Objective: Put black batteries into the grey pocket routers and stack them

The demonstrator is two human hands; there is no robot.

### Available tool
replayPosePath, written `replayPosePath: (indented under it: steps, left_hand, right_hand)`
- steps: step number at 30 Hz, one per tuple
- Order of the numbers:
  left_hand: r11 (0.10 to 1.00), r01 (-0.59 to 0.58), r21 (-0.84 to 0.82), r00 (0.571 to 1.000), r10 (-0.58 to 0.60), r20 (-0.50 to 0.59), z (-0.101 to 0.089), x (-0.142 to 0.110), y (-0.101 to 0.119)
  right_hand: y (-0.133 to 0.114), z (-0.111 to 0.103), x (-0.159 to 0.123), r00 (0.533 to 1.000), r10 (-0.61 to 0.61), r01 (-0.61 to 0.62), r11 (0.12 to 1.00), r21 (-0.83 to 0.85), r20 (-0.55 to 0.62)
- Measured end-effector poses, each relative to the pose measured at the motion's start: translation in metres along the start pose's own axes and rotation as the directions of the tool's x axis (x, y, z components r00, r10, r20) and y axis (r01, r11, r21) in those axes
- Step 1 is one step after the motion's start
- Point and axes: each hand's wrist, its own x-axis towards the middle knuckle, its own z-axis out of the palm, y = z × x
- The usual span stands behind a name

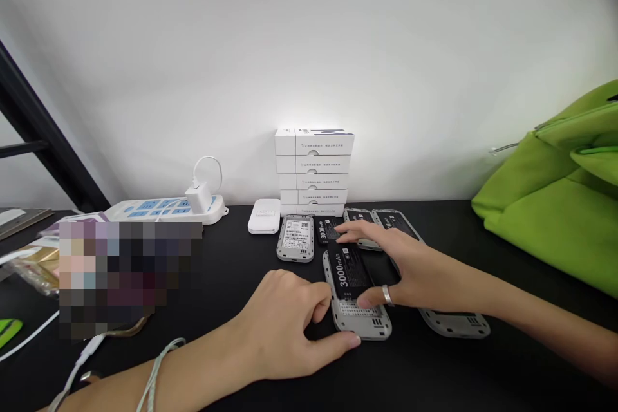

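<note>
My left hand [290,318] rests on the black table [232,270], fingers curled, its thumb and fingertips braced against the left edge of a grey open-backed device [360,320]. A black battery [348,271] marked 3000mAh lies in that device. My right hand [396,267], with a ring on one finger, lies over the battery, thumb at its lower end and fingers stretched to its top end, pressing on it. Under my right forearm lies another grey device [456,323].
More open grey devices [295,237] and a second battery [329,230] lie behind, before a stack of white boxes [313,170]. A white puck-like unit [264,215], a power strip with charger [164,208], a green bag [560,206] at right and clutter at left surround them.
</note>
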Motion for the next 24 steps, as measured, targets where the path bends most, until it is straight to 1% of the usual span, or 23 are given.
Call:
replayPosePath:
  steps: [4,7,10,14,19,21,22,24]
  left_hand:
    - [1.000,-0.008,-0.001,1.000,0.008,-0.006,0.001,0.001,-0.001]
    - [1.000,-0.015,-0.011,1.000,0.015,-0.011,0.002,0.002,-0.002]
    - [0.999,-0.032,-0.026,0.999,0.032,-0.010,0.003,0.002,-0.004]
    - [1.000,-0.026,-0.013,1.000,0.026,-0.006,0.003,0.002,-0.005]
    - [1.000,-0.024,-0.002,1.000,0.024,0.002,0.003,0.002,-0.005]
    - [1.000,-0.017,0.000,1.000,0.017,0.005,0.003,0.002,-0.005]
    - [1.000,-0.014,0.000,1.000,0.014,0.007,0.003,0.002,-0.005]
    - [1.000,-0.006,0.002,1.000,0.006,0.010,0.003,0.001,-0.005]
  right_hand:
    - [0.001,0.006,-0.010,0.998,-0.038,0.036,0.998,0.048,0.059]
    - [-0.005,0.016,-0.022,0.990,-0.098,0.095,0.995,0.035,0.099]
    - [-0.013,0.026,-0.027,0.986,-0.141,0.139,0.990,0.029,0.084]
    - [-0.018,0.030,-0.022,0.992,-0.116,0.109,0.989,0.103,0.058]
    - [-0.020,0.030,-0.017,0.999,-0.040,0.039,0.986,0.162,0.003]
    - [-0.020,0.031,-0.015,0.999,-0.012,0.018,0.975,0.221,-0.030]
    - [-0.020,0.031,-0.014,0.999,-0.006,0.018,0.958,0.287,-0.041]
    - [-0.017,0.026,-0.010,0.999,0.008,0.011,0.881,0.473,-0.038]
